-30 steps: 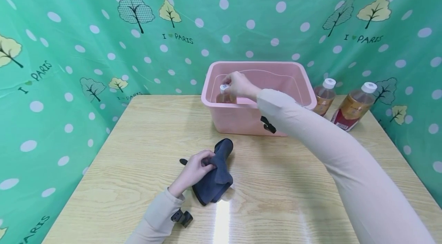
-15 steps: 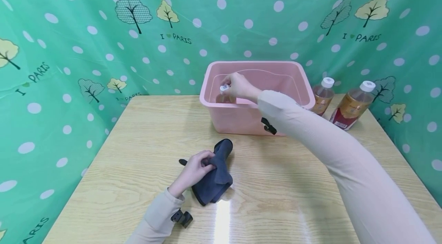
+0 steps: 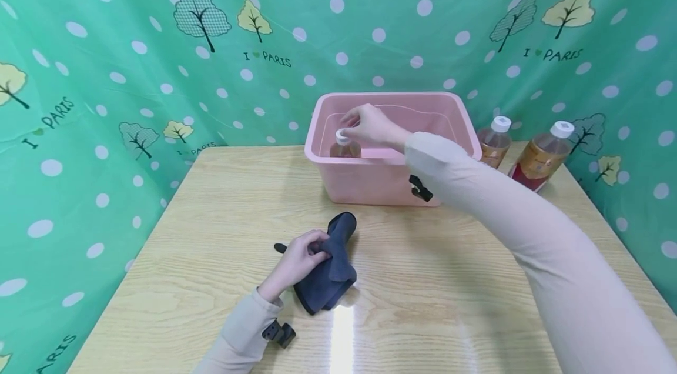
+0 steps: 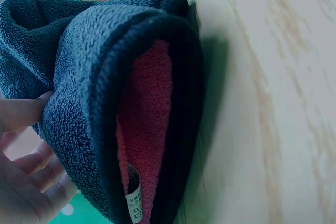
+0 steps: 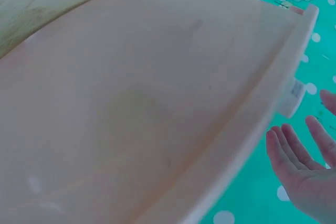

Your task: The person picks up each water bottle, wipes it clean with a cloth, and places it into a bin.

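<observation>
A dark grey-blue towel (image 3: 327, 286) with black edging lies bunched on the table. My left hand (image 3: 296, 261) pinches its upper fold between thumb and fingers. In the left wrist view the towel (image 4: 84, 61) opens onto a reddish inner side with a small printed tag (image 4: 134, 203). My right hand (image 3: 372, 127) is above the pink bin (image 3: 370, 184), its fingers spread and holding nothing. Just beside it, a white-capped bottle (image 3: 345, 150) of brown drink stands in the bin's left end. From the right wrist, the cap (image 5: 294, 99) shows over the rim, apart from the fingers.
Two more white-capped bottles stand right of the bin, a nearer-left one (image 3: 495, 142) and a larger-looking one (image 3: 542, 156) with a gold and red label. A green dotted curtain (image 3: 381, 15) hangs behind the wooden table (image 3: 227, 209). The bin's wall (image 5: 131, 77) fills the right wrist view.
My right hand has let go of the bottle's cap and drawn back slightly up and to the right. The bottle stays in the bin. My left hand and the towel have not moved.
</observation>
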`<state>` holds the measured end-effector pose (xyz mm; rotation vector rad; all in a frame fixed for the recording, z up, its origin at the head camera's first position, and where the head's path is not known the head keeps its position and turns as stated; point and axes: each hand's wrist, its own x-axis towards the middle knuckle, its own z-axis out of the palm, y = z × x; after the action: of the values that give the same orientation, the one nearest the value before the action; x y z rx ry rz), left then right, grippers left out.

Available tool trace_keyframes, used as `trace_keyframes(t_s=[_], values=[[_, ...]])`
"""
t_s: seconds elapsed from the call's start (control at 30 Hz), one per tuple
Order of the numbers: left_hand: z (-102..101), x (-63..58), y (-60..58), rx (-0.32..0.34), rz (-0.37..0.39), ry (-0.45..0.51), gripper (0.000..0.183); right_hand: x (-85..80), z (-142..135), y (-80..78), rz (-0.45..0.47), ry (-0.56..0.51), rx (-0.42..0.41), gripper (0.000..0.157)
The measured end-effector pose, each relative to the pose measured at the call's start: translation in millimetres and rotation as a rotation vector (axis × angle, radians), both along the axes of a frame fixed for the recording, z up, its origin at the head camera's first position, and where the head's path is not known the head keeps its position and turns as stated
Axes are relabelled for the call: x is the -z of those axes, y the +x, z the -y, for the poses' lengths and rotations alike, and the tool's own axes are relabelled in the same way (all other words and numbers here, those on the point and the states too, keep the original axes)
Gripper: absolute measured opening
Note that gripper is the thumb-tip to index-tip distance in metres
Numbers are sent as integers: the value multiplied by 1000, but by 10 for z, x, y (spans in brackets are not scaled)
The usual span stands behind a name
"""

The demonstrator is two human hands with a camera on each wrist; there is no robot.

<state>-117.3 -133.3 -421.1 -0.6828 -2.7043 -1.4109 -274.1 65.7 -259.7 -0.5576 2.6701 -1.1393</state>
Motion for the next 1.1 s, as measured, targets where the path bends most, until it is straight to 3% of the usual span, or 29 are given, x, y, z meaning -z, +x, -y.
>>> trace_keyframes(t_s=[0.37,0.5,0.73,0.87,1.1], values=[[-4,5,-9,9,16,4,21,-182,-488,-5,-110,63,-20,30],[-12,7,-13,12,39,15,20,-256,-707,15,-104,89,-8,30],[-12,4,-20,7,48,11,19,-361,-1054,69,-103,135,73,34],[-8,6,-22,9,53,16,19,-377,-1225,111,-132,153,106,35],[-10,7,-24,4,47,15,20,-377,-1513,150,-106,186,188,40]])
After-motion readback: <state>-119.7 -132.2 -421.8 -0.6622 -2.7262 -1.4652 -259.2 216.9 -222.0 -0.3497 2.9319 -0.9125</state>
